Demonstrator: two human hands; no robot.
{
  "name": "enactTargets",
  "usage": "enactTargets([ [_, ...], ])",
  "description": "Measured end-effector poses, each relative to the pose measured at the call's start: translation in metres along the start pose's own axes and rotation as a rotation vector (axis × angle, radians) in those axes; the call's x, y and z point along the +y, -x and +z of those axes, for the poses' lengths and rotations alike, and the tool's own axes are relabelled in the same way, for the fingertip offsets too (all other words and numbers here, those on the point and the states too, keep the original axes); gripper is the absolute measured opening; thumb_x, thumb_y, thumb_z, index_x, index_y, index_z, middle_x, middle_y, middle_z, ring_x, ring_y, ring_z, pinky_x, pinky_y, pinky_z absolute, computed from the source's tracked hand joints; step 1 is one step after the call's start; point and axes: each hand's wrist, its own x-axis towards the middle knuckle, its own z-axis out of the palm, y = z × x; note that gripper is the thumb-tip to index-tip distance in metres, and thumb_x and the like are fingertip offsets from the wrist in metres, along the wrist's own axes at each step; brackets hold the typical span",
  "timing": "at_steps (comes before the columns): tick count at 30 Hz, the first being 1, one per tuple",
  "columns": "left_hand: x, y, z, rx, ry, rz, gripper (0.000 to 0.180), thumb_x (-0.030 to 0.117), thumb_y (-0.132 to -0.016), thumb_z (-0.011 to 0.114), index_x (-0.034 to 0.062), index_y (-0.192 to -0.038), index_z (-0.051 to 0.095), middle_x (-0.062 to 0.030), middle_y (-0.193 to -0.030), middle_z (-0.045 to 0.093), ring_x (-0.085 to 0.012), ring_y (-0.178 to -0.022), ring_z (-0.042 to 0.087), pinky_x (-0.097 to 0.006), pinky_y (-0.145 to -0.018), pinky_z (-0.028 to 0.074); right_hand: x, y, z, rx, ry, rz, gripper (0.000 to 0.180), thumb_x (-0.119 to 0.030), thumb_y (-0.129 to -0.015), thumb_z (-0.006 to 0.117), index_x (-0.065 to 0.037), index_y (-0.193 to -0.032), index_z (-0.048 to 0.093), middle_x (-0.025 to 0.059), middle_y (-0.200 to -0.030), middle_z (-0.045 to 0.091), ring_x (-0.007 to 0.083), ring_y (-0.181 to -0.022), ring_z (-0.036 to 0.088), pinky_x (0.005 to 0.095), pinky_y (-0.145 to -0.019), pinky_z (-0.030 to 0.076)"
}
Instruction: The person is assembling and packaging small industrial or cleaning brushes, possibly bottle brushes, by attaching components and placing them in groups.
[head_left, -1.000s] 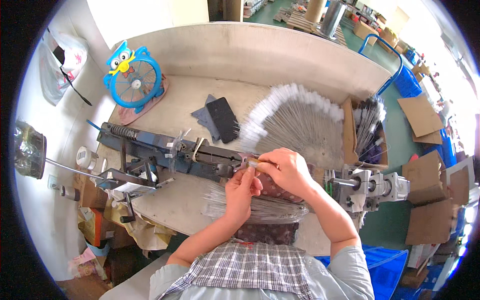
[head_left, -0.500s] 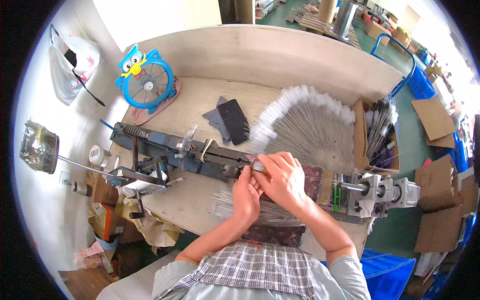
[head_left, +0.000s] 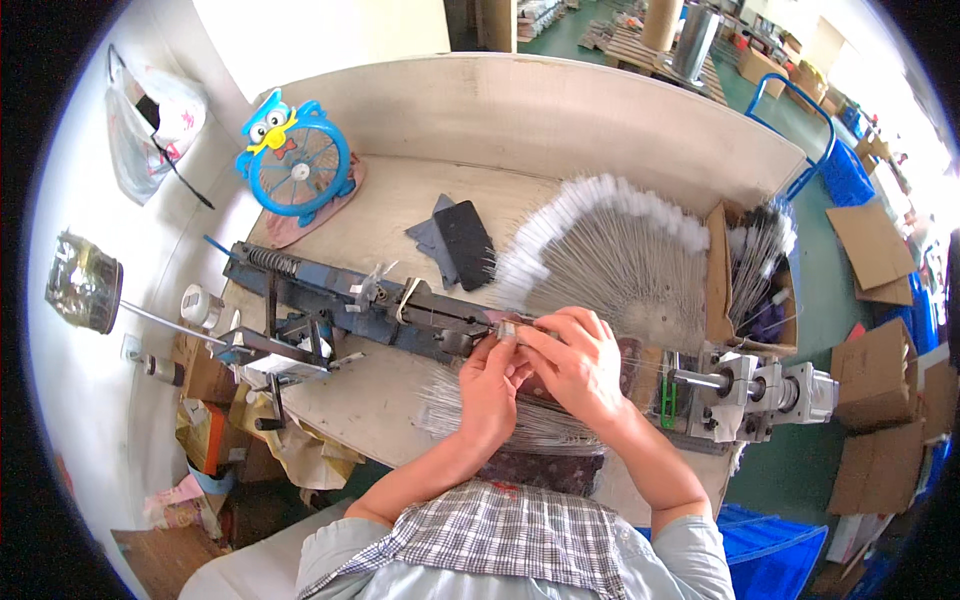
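Both hands meet at the right end of a long dark metal bench fixture (head_left: pixel 440 308). My left hand (head_left: pixel 488 392) is closed, its thumb and fingertips pinched beside the fixture's end. My right hand (head_left: pixel 575 365) comes in from the right, also closed, its fingertips pressed against a small pale piece (head_left: pixel 507 329) at the left fingertips. Fingers cover most of that piece, so its kind cannot be told. Under and beside the hands lies a bundle of thin wires (head_left: pixel 550 428). Beyond them, thin wire brushes with white bristle tips (head_left: pixel 610 240) spread out in a fan.
A clamp-like motor spindle (head_left: pixel 740 385) stands at the right, with a green strip (head_left: pixel 669 397) beside it. A cardboard box (head_left: pixel 718 270) holds more wire brushes. A black phone-like slab (head_left: pixel 466 245) and a blue toy-shaped fan (head_left: pixel 298 165) sit farther back. A crank handle (head_left: pixel 278 405) projects at left.
The right hand has shifted slightly right and its fingers have curled in more. The left hand has turned a little, its fingertips now at the small pale piece. The view has shifted slightly.
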Motion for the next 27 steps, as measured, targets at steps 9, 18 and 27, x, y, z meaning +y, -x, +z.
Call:
enactTargets([
  [9, -0.001, -0.002, -0.006, -0.012, 0.012, 0.018, 0.017, 0.01, -0.092, 0.053, 0.0013, -0.106, 0.057, -0.0066, -0.098, 0.063, -0.0142, -0.086, 0.063, -0.029, -0.079, 0.05, -0.008, -0.004, -0.001, 0.001, -0.022, 0.003, 0.022, -0.013, -0.069, 0.071, -0.012, -0.09, 0.068, 0.0033, -0.092, 0.062, 0.0247, -0.092, 0.058, 0.0378, -0.075, 0.046],
  [18, 0.001, 0.0, -0.004, 0.001, 0.096, -0.049, 0.019, 0.014, -0.092, 0.051, 0.0017, -0.106, 0.056, -0.007, -0.099, 0.062, -0.0153, -0.088, 0.062, -0.031, -0.08, 0.049, -0.005, -0.003, -0.002, -0.003, -0.054, 0.008, 0.025, -0.01, -0.068, 0.072, -0.011, -0.093, 0.069, 0.004, -0.092, 0.063, 0.0252, -0.091, 0.059, 0.038, -0.075, 0.048],
  [27, 0.001, -0.002, -0.007, -0.013, 0.135, -0.068, 0.018, 0.015, -0.092, 0.051, 0.0025, -0.104, 0.056, -0.0074, -0.101, 0.062, -0.0154, -0.09, 0.06, -0.032, -0.082, 0.048, -0.009, -0.003, -0.005, 0.025, -0.04, 0.044, 0.033, -0.008, -0.063, 0.075, -0.007, -0.095, 0.068, 0.0049, -0.094, 0.064, 0.0246, -0.088, 0.059, 0.0362, -0.075, 0.049],
])
